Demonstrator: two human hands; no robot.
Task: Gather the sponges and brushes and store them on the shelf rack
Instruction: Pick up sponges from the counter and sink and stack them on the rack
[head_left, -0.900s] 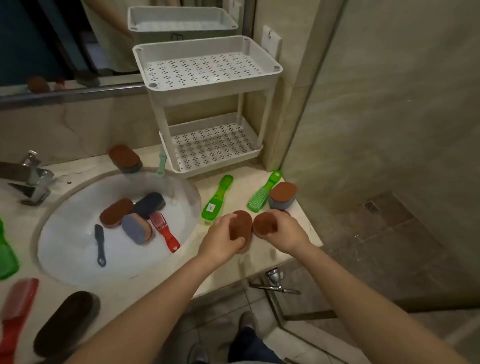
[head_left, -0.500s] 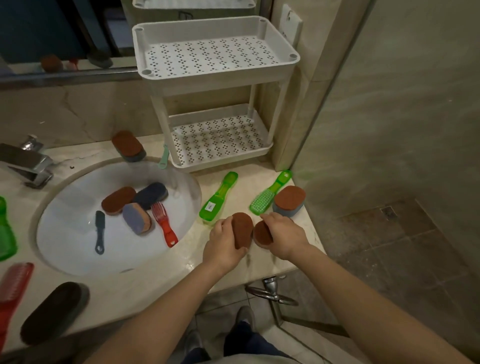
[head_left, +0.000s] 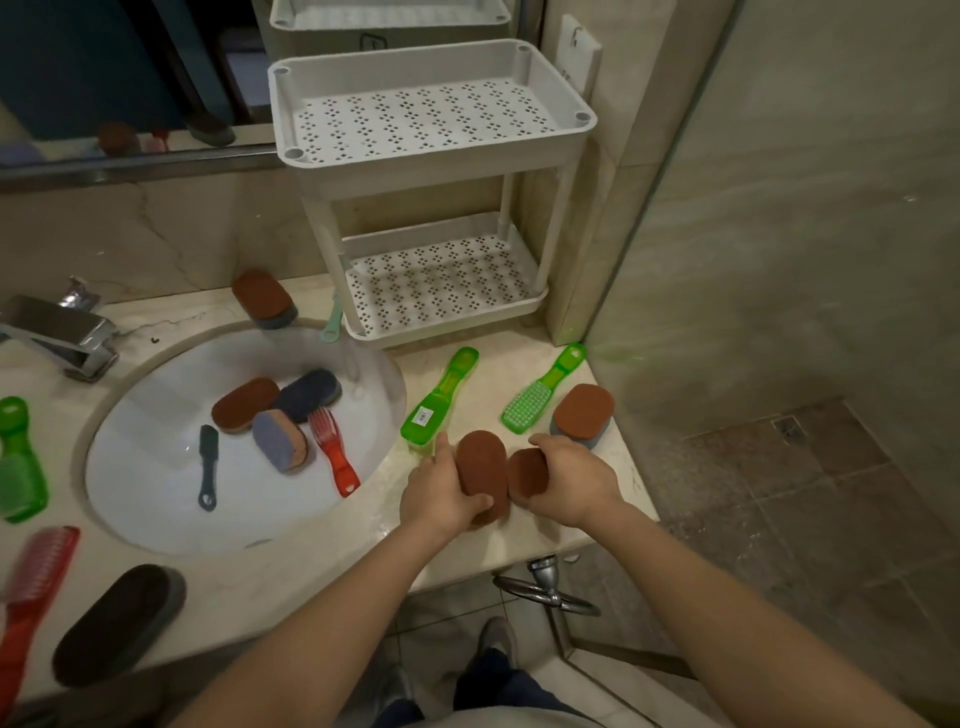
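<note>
Two sponges in hand, at the front right of the beige marble counter (head_left: 291, 577). The left hand (head_left: 441, 493) curls round a brown oval scouring sponge (head_left: 482, 475) held on its edge, thumb along the near side. The right hand (head_left: 571, 483) wraps over a second brown oval sponge (head_left: 527, 475), fingers covering most of it. The two sponges touch side by side.

The white two-tier perforated plastic shelf rack (head_left: 431, 171) stands at the back of the counter by the wall, well apart from both hands. Between rack and hands are a translucent green plastic brush (head_left: 439, 397) lying back up with a label, a second green brush (head_left: 540, 389) bristles up, and a grey-based brown sponge (head_left: 583, 413) just beside it.

The round white sink basin (head_left: 156, 493) holds a flat brown sponge (head_left: 244, 402), a dark blue sponge (head_left: 309, 395), a grey-faced sponge (head_left: 278, 441) on its edge, a red plastic brush (head_left: 332, 447) and a small dark brush (head_left: 208, 467). One more brown sponge (head_left: 262, 296) sits behind the basin, near the rack's left leg.

At the left edge, partly cut off: a green bottle-shaped brush (head_left: 18, 462), a red comb-like brush (head_left: 31, 587) and a black oval pad (head_left: 119, 623).
</note>
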